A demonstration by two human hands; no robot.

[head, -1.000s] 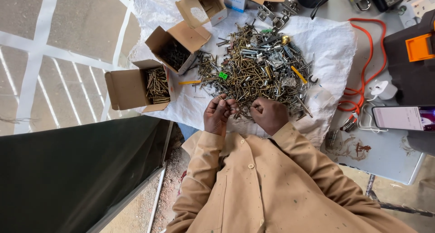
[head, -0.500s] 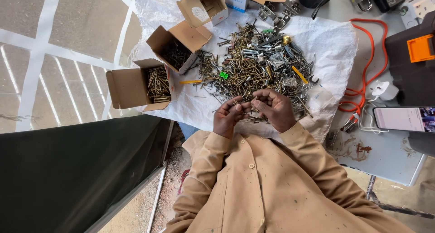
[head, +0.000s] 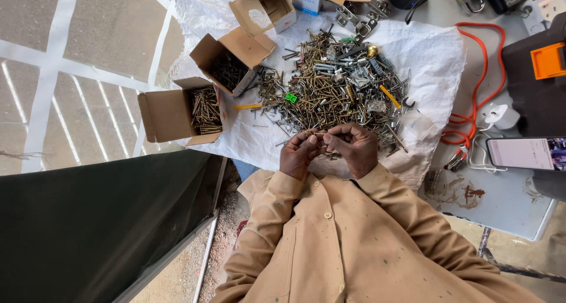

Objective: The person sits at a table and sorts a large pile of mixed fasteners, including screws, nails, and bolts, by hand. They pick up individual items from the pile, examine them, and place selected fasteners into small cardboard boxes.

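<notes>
From the open cardboard box of screws (head: 197, 109) across, I see my left hand (head: 299, 155) and right hand (head: 355, 148) pinched together on one thin screw (head: 319, 134), fingers narrow, held just at the near edge of the screw pile (head: 336, 85) on the white sack (head: 436, 55).

A big loose heap of screws (head: 333, 91), mostly brass-coloured with some silver ones and a few odd metal fittings mixed in, sprawls across the white sheet toward twelve o'clock from the hands. One thin screw (head: 319, 135) is held level between the fingertips at the heap's six o'clock edge, too small to make out further.
</notes>
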